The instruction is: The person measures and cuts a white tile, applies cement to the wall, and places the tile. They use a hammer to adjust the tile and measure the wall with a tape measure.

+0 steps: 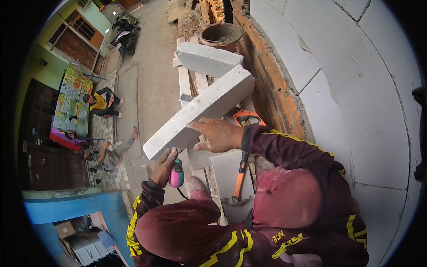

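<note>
Dusty maroon trousers [284,196] fill the lower centre of the frame. Between the knees, a claw hammer [240,175] with an orange-and-black handle lies on a flat pale slab [224,171]. Left of it, the left hand [164,169] grips a rounded pink-and-green case, probably a tape measure [177,174], its fingertips at the lower end of a long, chalky white aerated concrete block [200,111]. This sharp-edged, finely pitted block slants across the centre; the right hand [217,135], fingers spread rather than clenched, rests against its side. Just right sits an orange saw handle [250,116]. Beyond, a second white block [209,58] lies across rough wooden planks [184,82], below a round, mortar-crusted tub [221,36]. Ragged red brickwork [271,75] runs alongside; a motorbike [126,36] stands at upper left.
</note>
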Demonstrator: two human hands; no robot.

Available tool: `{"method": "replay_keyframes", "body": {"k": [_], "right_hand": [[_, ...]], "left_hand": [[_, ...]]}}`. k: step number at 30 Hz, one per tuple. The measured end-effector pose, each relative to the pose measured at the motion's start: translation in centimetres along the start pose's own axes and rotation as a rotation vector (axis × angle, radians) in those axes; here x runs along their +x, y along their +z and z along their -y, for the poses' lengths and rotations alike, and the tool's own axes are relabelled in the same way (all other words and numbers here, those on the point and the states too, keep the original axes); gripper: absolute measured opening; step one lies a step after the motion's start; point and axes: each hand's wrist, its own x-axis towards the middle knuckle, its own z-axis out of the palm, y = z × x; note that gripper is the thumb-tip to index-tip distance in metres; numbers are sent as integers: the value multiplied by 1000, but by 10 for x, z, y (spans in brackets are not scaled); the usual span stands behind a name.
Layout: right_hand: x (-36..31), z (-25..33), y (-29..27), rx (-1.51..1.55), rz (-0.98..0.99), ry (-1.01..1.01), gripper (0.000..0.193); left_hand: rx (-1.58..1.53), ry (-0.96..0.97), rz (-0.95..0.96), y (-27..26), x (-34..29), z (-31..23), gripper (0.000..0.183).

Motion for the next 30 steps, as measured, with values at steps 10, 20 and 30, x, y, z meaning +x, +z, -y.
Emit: {"method": "replay_keyframes", "body": {"k": [10,20,30], "right_hand": [[-121,-158,33,99,-304,742,34],[-111,-221,61,-211,-128,646,41],[-82,-239,72,-292,196,712,64]], "left_hand": [[-58,101,416,87,37,142,33],[870,669,410,141,54,131,45],[1080,742,178,103,79,56,79]]}}
